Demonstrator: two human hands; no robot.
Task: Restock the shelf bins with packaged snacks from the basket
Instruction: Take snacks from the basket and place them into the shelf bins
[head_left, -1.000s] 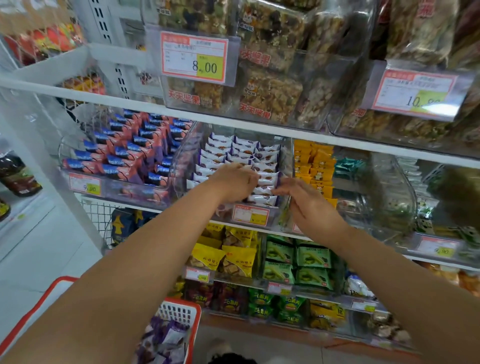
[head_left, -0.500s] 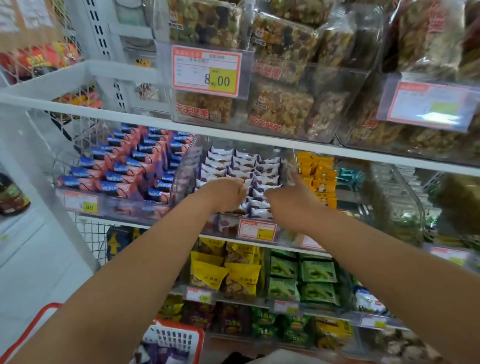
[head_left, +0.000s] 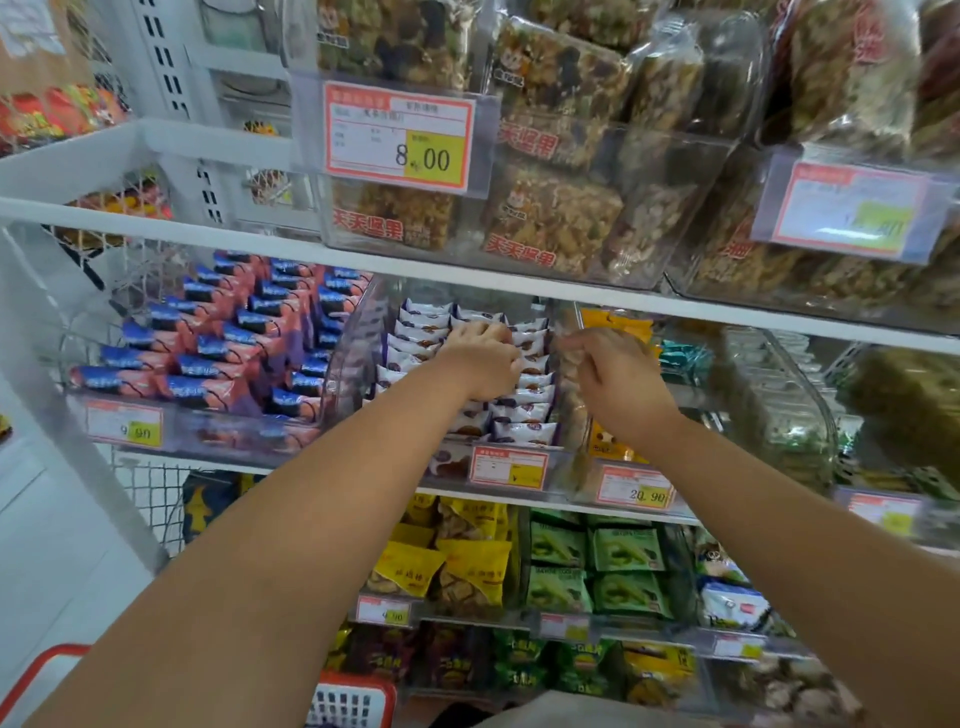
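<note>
A clear shelf bin on the middle shelf holds rows of white-and-purple snack packs. My left hand reaches into it, knuckles up, fingers curled down onto the packs near the back rows; what lies under the fingers is hidden. My right hand is at the bin's right clear wall, its fingers curled over the wall's top edge. The red basket shows only its rim and white grid at the bottom edge, below my left forearm.
Blue-and-pink packs fill the bin to the left and orange packs the one to the right. Nut bars sit on the shelf above, close over my hands. Yellow bags and green bags are below.
Both hands have moved deeper into the white-pack bin, toward its back rows. The view has tilted up, so less of the basket shows.
</note>
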